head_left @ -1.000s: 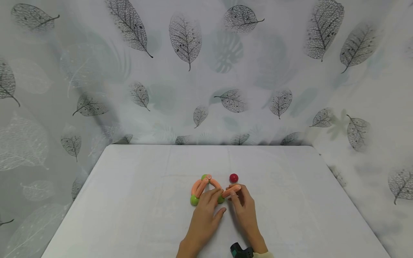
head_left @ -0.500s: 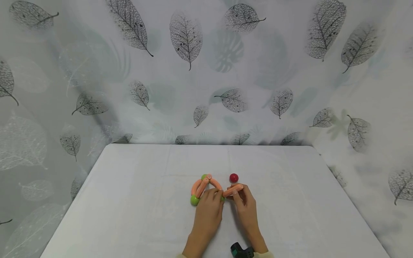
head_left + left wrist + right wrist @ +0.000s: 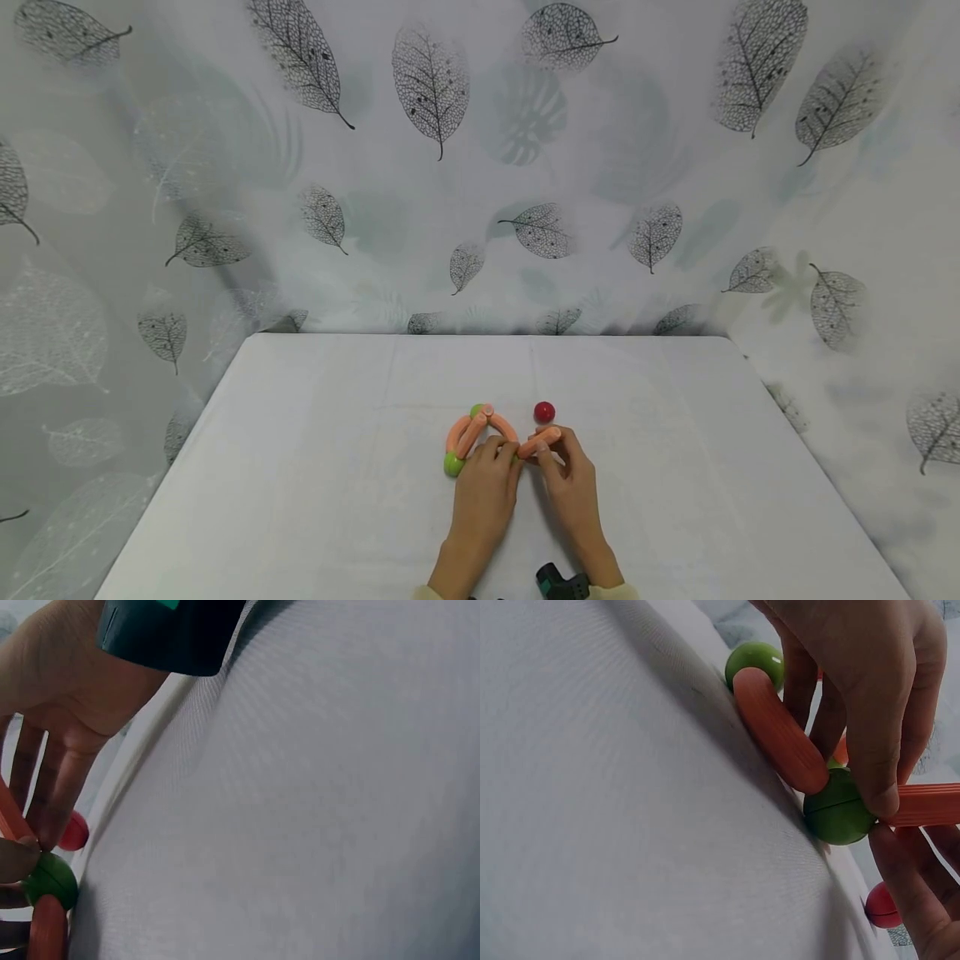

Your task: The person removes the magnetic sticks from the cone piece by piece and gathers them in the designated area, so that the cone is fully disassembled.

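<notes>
Backdrop: pale cloth w/ dark skeletal leaf prints, hanging in soft folds behind and to both sides. Table: white cloth cover, fine weave visible close up, smooth w/ faint creases.

Vs 1 s ago: left hand was splayed, thumb out to the side; now fingers are drawn together, narrow, fingertips pressing on the near right corner of the toy frame. Right hand has shifted little; the straight rod is tucked a bit closer to the frame. Red ball hasn't moved.

Toy frame: roughly triangular, made of orange ribbed plastic rods, some curved, joined by glossy green balls; sits at table centre, flat on the cloth. Wrist view shows a curved rod running between two green balls, left thumb on the nearer green ball.

Right hand pinches a straight orange rod betw. thumb and fingers; rod's left end meets that green ball, other end angled up and right. Rod surface finely ribbed lengthwise.

Red ball: small, round, glossy, on the cloth just beyond the right fingertips, apart from the frame.
</notes>
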Motion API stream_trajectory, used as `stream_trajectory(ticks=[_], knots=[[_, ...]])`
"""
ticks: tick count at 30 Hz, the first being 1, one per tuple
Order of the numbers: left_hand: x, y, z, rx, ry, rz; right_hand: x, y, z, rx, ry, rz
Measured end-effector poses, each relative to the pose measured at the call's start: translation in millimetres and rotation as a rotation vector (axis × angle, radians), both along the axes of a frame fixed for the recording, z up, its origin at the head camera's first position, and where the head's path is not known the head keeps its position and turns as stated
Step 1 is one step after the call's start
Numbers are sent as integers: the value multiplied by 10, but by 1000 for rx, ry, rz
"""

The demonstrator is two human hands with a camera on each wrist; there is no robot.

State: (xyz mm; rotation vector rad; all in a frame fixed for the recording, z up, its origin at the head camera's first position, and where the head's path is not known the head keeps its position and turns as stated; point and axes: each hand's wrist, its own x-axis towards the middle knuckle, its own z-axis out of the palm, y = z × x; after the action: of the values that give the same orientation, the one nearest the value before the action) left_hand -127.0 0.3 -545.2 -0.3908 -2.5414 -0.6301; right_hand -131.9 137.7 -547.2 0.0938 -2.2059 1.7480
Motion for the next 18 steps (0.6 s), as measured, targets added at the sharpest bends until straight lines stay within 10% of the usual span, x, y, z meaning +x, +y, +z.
stream_trajectory(ticks=[18], knots=[[-19,-4,-36,47,69,9,27,-4,35,224,274,-76]])
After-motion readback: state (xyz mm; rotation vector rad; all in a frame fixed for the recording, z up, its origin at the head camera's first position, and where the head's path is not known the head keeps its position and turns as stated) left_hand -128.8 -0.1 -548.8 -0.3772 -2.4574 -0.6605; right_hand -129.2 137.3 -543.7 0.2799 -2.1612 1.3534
